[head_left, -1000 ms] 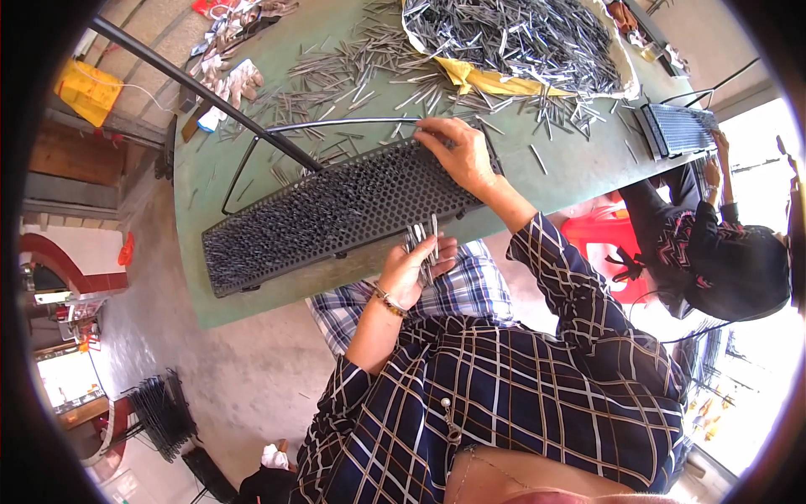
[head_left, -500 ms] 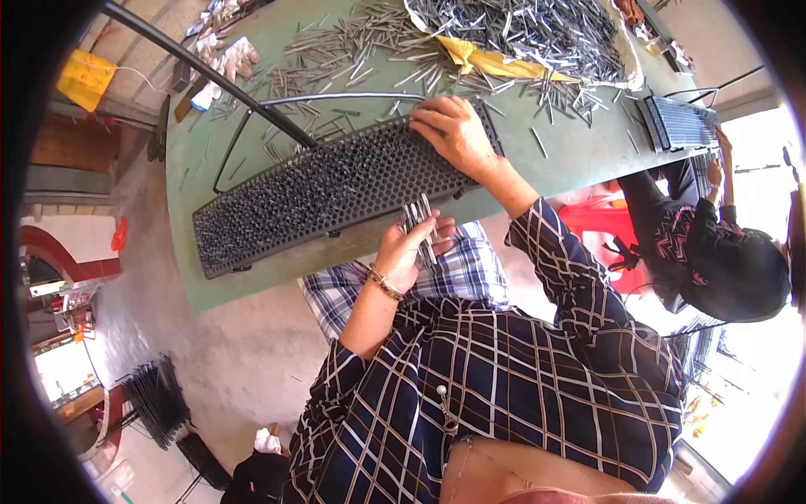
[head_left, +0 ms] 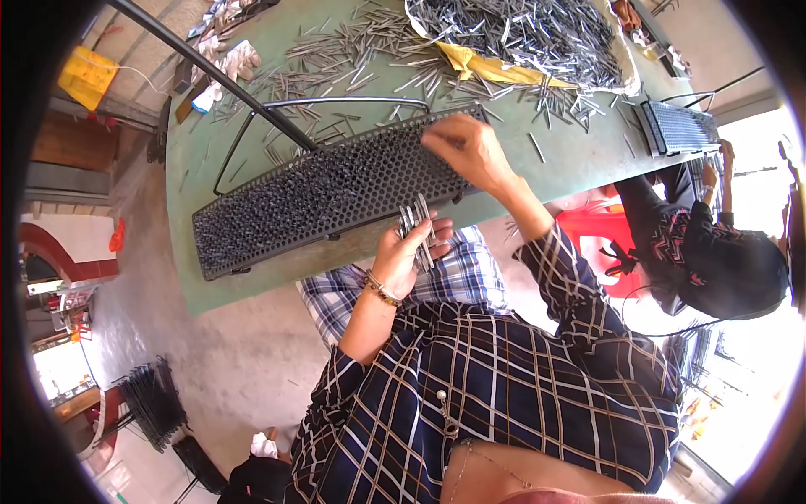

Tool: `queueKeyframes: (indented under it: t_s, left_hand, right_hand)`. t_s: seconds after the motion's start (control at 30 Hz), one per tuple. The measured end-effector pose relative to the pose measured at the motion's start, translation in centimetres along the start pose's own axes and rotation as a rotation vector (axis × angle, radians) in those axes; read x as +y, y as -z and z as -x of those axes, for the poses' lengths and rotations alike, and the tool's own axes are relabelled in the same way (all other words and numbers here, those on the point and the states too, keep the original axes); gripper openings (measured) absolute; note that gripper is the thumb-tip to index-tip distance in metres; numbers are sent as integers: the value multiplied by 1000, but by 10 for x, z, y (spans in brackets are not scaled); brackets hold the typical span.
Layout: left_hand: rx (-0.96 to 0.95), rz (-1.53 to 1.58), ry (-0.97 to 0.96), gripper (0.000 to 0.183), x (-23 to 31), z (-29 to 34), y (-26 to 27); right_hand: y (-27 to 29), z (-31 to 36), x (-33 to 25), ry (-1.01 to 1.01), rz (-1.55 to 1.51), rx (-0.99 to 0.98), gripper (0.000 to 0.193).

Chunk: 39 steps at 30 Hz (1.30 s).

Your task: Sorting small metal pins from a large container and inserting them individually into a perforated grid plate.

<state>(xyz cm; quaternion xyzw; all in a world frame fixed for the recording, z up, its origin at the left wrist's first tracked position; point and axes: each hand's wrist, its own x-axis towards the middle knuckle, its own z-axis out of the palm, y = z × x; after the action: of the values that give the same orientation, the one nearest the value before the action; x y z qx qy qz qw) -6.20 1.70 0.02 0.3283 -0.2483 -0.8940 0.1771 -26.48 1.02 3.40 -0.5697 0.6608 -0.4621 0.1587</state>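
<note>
My left hand is closed around a small bundle of thin silvery metal rods, held just below the rack's front edge. A long black rack full of small round holes lies slantwise on the green table. Dark rod ends crowd its left and middle holes, while bare holes show toward the right. Over the right part of the rack is my right hand, its fingers bent down toward the holes. They are smeared by motion, so whether they grip a rod cannot be made out.
Many loose rods lie scattered across the green table. A heap of rods fills a pale sack at the back. A black bar slants up from the rack. At right, a person in black works at another rack.
My right hand has shifted slightly right and down from the rack's far edge, its fingers now blurred. My left hand still holds its rods in nearly the same place.
</note>
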Motion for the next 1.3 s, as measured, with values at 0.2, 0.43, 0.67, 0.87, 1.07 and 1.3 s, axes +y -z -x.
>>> queueKeyframes:
  t_s: [0.2, 0.43, 0.67, 0.87, 1.07, 1.3]
  left_hand:
    - [-57, -70, -69, 26, 8, 1, -9]
    - [-32, -25, -70, 27, 9, -4, -11]
    - [-51, -12, 13, 28, 7, -2, -8]
    - [-15, 42, 41, 24, 4, -2, -3]
    - [-29, 0, 60, 29, 6, -3, -2]
    - [-32, -40, 90, 27, 6, -2, 0]
  right_hand:
    - [5, 33, -18, -299, -274, -463, 29]
    - [6, 26, -4, -449, -444, -295, 24]
    - [6, -17, 16, -114, -225, 103, 20]
    - [-5, -20, 19, -9, 34, 143, 19]
    - [-11, -18, 25, 173, 142, 192, 17]
    - [-14, -17, 28, 277, 179, 112, 17]
